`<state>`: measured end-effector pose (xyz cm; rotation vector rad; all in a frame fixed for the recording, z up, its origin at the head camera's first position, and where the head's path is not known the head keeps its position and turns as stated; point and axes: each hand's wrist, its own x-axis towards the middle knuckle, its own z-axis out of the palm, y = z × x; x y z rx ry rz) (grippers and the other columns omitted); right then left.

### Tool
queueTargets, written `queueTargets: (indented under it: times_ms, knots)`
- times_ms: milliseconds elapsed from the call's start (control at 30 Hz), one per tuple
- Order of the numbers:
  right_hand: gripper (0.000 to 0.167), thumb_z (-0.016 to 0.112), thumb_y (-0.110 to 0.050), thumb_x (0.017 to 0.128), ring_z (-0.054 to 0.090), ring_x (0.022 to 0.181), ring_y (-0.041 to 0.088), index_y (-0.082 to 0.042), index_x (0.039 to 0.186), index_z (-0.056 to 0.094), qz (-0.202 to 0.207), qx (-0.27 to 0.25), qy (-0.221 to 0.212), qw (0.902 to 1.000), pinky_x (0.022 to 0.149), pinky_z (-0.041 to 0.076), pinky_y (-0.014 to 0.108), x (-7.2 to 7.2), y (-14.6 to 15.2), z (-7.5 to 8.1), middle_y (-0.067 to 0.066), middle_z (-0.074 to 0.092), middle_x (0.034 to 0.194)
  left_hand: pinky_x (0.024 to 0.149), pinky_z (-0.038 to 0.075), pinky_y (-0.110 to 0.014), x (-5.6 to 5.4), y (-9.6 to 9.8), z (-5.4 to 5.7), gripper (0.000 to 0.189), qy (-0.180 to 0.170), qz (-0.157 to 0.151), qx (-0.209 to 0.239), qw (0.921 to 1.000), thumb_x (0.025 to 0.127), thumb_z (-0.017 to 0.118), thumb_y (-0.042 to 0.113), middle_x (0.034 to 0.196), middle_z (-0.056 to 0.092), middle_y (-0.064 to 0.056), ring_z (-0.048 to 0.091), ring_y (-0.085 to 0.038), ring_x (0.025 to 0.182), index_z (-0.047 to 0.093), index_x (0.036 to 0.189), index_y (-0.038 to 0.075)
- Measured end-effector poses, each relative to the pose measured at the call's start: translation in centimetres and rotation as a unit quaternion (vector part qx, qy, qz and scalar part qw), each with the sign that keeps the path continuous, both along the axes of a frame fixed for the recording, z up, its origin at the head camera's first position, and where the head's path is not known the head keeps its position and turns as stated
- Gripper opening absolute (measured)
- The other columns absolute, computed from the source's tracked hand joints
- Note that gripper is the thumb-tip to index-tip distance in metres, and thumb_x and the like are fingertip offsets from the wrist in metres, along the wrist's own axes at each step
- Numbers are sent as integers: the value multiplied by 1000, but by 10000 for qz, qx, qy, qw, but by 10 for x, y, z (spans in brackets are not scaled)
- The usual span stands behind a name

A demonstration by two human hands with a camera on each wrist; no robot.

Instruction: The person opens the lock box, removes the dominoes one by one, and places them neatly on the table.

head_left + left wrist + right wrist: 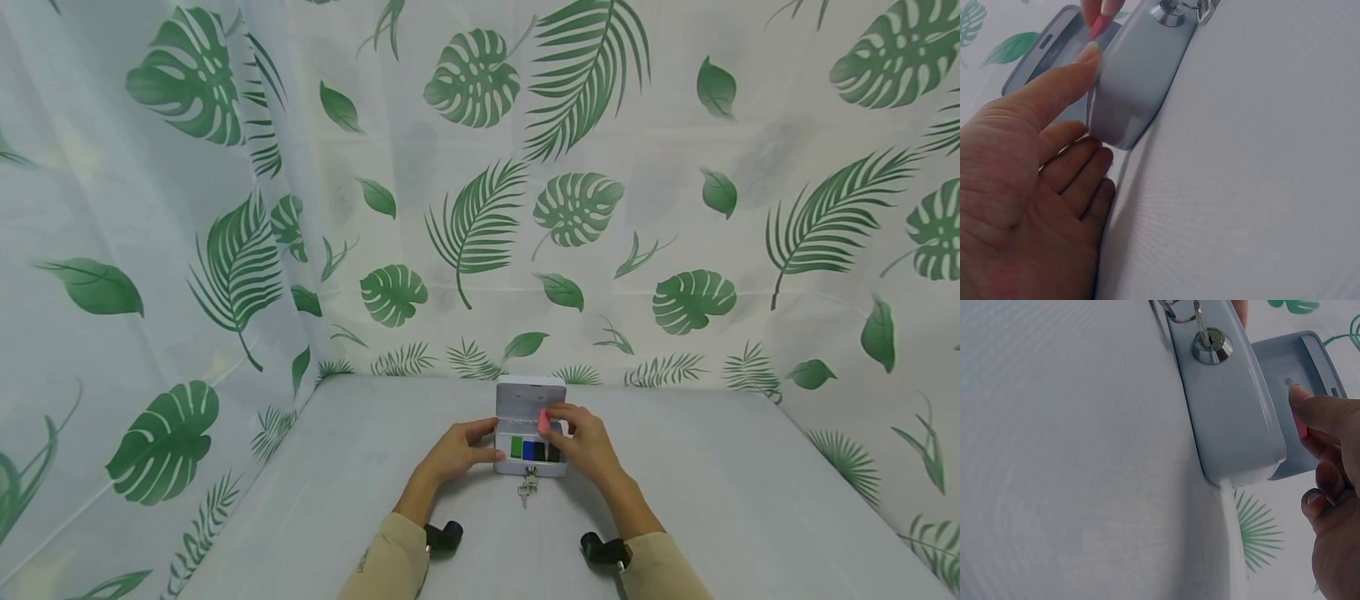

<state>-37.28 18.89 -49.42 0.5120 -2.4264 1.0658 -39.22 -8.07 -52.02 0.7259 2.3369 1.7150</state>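
A small grey metal lock box (530,468) stands with its lid (531,402) raised toward the back. Inside it, a green block (517,447), a blue block (528,451) and dark blocks (540,452) sit side by side. My right hand (588,443) pinches a small pink block (543,422) between thumb and fingers, above the box's right part, in front of the lid. My left hand (455,450) holds the box's left side, thumb (1089,55) at the upper rim and fingers by the side wall. The pink block's underside is hidden.
Keys (525,492) on a ring hang from the lock (1212,346) on the box's front. A white cloth (315,500) covers the table. Leaf-printed curtains (480,200) rise behind and at both sides. A black wrist device (447,536) is beside each sleeve.
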Motion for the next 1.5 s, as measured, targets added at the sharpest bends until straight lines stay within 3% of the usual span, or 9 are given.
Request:
queueTargets:
  times_ms: [367,800,1233,1500]
  knots:
    - [34,87,-13,84,57,81,32,-3,115,78,-138,17,77,9999,66,43,25,0,9,-1,15,76,121,124,35,-52,-1,1,-2,70,-24,44,-83,10000,88,85,23,154,57,-8,47,-31,149,55,150,7]
    - [35,85,-16,88,59,91,32,-7,121,77,-236,79,-549,9982,71,45,25,-1,20,3,14,73,129,123,37,-52,1,0,0,71,19,94,-154,9998,88,85,25,154,56,-8,48,-32,148,55,150,7]
    - [32,85,-13,87,53,83,23,-6,117,77,-228,179,-599,9978,66,41,25,0,32,6,13,75,120,123,36,-52,-1,1,-1,71,18,65,-135,9999,89,85,24,154,56,-9,47,-33,149,55,150,6]
    - [33,84,-11,88,49,81,18,-9,120,77,-262,173,-856,9958,63,40,25,1,37,6,7,75,113,124,36,-52,0,1,-1,71,6,54,-138,9999,89,85,24,155,55,-9,46,-32,149,54,151,6]
